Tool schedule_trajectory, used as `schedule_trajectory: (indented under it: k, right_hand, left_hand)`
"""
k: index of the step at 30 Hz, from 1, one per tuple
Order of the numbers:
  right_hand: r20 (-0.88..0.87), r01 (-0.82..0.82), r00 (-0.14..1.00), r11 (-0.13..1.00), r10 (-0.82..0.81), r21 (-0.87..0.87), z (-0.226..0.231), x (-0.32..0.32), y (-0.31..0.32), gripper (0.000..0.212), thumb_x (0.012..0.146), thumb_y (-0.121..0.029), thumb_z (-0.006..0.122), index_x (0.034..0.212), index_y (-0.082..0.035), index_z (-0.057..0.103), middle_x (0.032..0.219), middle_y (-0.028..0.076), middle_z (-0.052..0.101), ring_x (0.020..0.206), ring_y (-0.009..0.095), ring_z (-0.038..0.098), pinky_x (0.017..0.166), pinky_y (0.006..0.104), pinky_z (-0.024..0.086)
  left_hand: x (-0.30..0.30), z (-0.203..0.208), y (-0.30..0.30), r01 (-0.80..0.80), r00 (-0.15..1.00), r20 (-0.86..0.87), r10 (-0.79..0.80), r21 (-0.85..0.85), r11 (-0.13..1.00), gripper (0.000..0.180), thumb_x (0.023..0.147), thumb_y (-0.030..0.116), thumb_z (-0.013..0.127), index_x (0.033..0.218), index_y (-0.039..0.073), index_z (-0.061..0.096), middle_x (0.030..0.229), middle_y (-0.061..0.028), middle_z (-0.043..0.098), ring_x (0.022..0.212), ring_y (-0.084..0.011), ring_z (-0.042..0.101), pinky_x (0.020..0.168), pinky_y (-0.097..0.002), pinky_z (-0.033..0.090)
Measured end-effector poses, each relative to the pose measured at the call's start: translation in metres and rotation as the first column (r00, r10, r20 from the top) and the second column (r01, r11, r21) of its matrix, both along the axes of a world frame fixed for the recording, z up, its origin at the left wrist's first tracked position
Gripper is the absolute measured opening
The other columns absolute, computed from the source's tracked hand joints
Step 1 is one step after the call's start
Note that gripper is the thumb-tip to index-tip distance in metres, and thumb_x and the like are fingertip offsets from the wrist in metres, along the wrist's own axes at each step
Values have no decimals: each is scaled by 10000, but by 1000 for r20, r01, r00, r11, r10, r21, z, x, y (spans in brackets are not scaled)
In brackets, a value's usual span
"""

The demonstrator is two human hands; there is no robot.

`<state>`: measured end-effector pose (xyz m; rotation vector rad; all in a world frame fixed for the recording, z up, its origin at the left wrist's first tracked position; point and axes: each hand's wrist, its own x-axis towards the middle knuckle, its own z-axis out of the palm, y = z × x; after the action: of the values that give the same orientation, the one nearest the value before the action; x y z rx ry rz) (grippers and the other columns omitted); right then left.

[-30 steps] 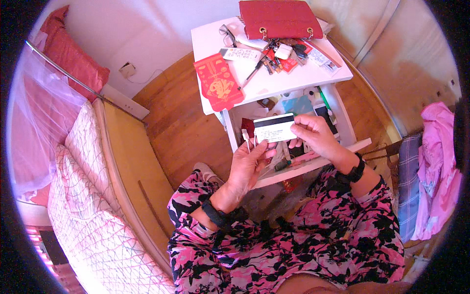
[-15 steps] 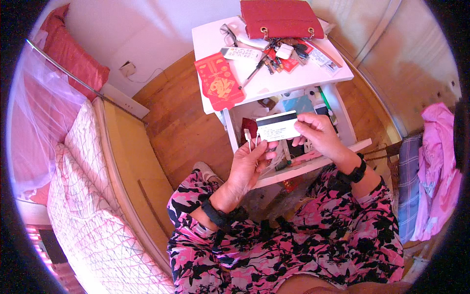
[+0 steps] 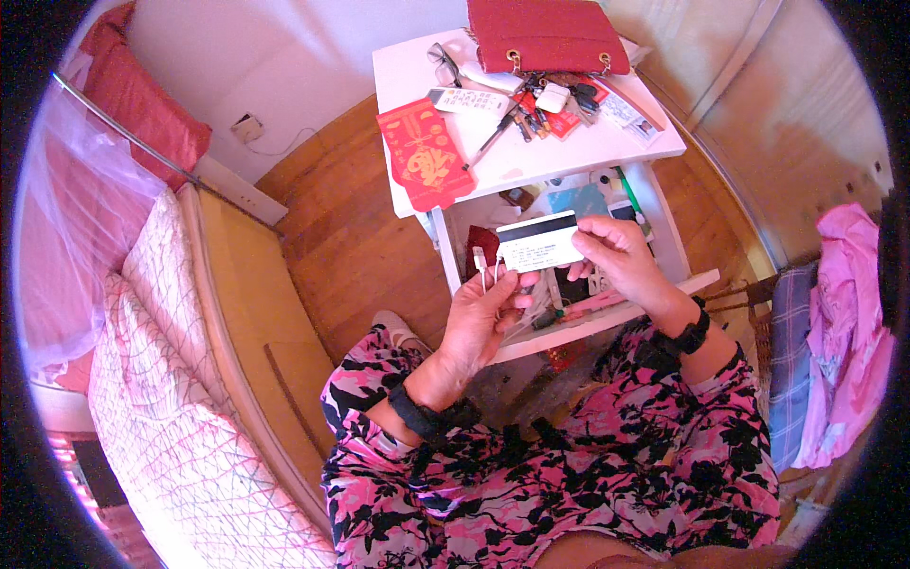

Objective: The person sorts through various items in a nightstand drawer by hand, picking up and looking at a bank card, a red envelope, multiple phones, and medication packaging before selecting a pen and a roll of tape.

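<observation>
A white plastic card (image 3: 538,248) with a dark stripe is held up over the open drawer (image 3: 531,347). My right hand (image 3: 621,261) pinches its right end between thumb and fingers. My left hand (image 3: 482,313) is closed around a white charging cable (image 3: 480,264), whose plug sticks up past the thumb. The left fingertips are close to the card's lower left edge; I cannot tell whether they touch it. Inside the drawer lie a blue flat item (image 3: 576,201), a dark red item (image 3: 482,239) and other small things, partly hidden by my hands and the card.
On the white cabinet top (image 3: 531,169) are a red envelope (image 3: 424,156), a remote control (image 3: 469,102), glasses (image 3: 443,66), keys and a white earphone case (image 3: 552,98). Behind them sits a red handbag (image 3: 548,38). A bed (image 3: 171,417) stands left; pink cloth (image 3: 842,332) hangs right.
Both hands hold nearly still with the card and the cable. The view has shifted very slightly.
</observation>
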<state>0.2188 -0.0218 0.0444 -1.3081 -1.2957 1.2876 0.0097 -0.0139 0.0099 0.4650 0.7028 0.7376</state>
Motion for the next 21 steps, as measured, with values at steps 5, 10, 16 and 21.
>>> schedule_trajectory:
  k: [5, 10, 16, 21]
  right_hand:
    - [-9, 1, 1000, 1000, -1, 6, 0, 0, 0, 177, 893, -149, 499, 917, 13, 567, 739, 28, 596, 610, 97, 600, 514, 199, 463]
    - [-4, -1, 1000, 1000, 1, -6, 2, 0, 0, 174, 895, -154, 496, 895, 7, 562, 749, 27, 597, 605, 91, 599, 502, 198, 451]
    - [13, -2, 1000, 1000, 2, 10, 3, 1, -1, 177, 899, -164, 493, 882, -3, 563, 739, 27, 601, 602, 92, 601, 500, 197, 445]
    - [16, -7, 1000, 1000, 7, 7, 2, 1, -1, 175, 898, -162, 493, 873, -4, 563, 723, 27, 602, 602, 93, 603, 499, 197, 445]
  left_hand:
    - [1, 0, 1, 1, 1000, -14, -2, -14, 1000, 125, 894, 164, 512, 974, 85, 567, 926, -48, 645, 641, -50, 571, 427, -139, 325]
    - [1, -2, 1, -2, 1000, 4, 2, -2, 1000, 118, 893, 165, 515, 959, 87, 574, 925, -43, 646, 629, -47, 563, 427, -139, 322]
    - [1, -1, 1, 11, 999, -38, -12, -8, 1000, 123, 893, 165, 514, 974, 88, 567, 925, -40, 644, 633, -47, 554, 428, -137, 326]
    - [1, 2, 0, 7, 999, -34, -7, -7, 1000, 123, 893, 155, 512, 980, 83, 561, 919, -43, 642, 627, -52, 547, 429, -141, 331]
